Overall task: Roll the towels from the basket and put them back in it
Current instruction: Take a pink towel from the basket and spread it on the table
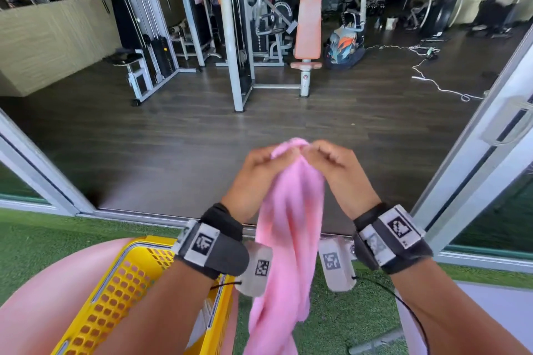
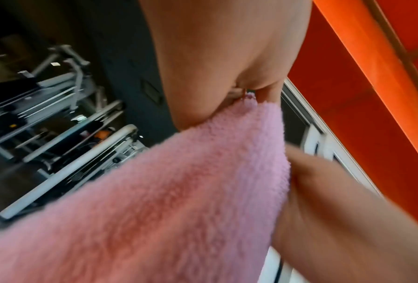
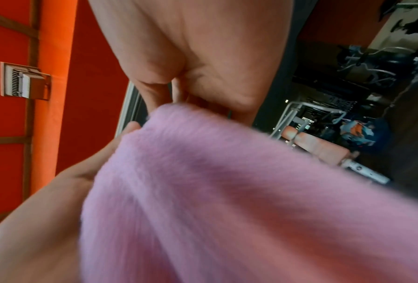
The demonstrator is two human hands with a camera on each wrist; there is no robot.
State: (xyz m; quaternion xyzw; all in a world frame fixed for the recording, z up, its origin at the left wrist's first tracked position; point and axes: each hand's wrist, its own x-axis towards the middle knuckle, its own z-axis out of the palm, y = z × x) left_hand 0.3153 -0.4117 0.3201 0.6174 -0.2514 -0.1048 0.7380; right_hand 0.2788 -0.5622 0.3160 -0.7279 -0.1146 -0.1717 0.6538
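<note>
Nearest, at the lower left of the head view, a yellow perforated plastic basket (image 1: 124, 282) sits beside the person's knee on green artificial turf (image 1: 43, 239). Something pale shows inside it past the left forearm, too hidden to name.

Above the turf, both forearms reach forward, each wearing a black wrist strap with printed markers. Between them hangs a pink towel (image 1: 288, 239), bunched lengthwise and trailing down past the basket's right side; its lower end runs out of frame.

The left hand (image 1: 259, 170) and the right hand (image 1: 334, 167) meet at the towel's top edge, held up close together, fingers curled and pinching the fleecy cloth. The left wrist view shows the fingertips nipping a corner of the towel (image 2: 178, 201), and the right wrist view shows the towel (image 3: 227, 191) draped from the curled fingers, though blur makes the exact finger placement hard to read.

Beyond the hands lies a sliding-door track, then a dark wood floor (image 1: 202, 130). Farther back stand a white-framed weight machine with an orange padded seat (image 1: 308, 14), a patterned bag (image 1: 344, 46) beside it, and a white cable (image 1: 432, 81) lying loose on the floor.
</note>
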